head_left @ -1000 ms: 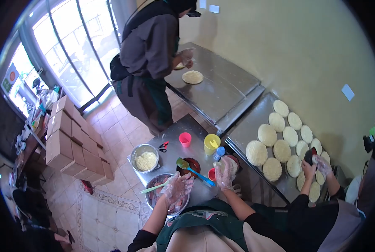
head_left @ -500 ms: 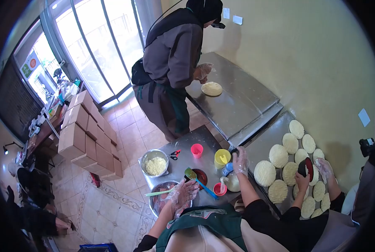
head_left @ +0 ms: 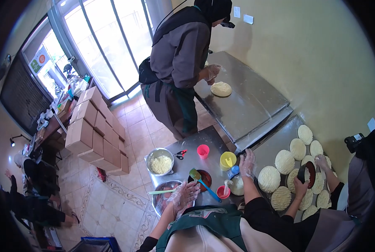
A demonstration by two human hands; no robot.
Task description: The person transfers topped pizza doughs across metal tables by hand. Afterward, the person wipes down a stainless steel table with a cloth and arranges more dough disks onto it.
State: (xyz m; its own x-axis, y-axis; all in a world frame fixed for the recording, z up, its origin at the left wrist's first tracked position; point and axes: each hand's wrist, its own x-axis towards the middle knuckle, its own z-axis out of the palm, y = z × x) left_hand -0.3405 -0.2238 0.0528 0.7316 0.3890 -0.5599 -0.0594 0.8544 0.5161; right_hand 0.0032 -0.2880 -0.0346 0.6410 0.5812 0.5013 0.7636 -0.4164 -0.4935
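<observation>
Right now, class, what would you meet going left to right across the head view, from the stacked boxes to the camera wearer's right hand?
Stacked boxes, metal bowl with white shreds, scissors, pink cup, yellow cup, camera wearer's right hand.

1. Wears a dark green apron (head_left: 227, 218) across the front, creased along its upper edge.
2. Bears a pale print with reddish touches (head_left: 204, 213) on the green cloth, too distorted to read.
3. Shows plain beige cloth (head_left: 187, 239) next to the green, marked by a thin pale line down the middle, perhaps a seam or a cord.
4. Has a plain black right sleeve (head_left: 261, 210), ending partway along the forearm.
5. Has a black left sleeve (head_left: 147, 243) too, mostly cut off by the picture's lower edge.
6. Covers the right hand (head_left: 247, 164) and left hand (head_left: 185, 194) in loose, crinkled, see-through plastic gloves (head_left: 248, 169).
</observation>
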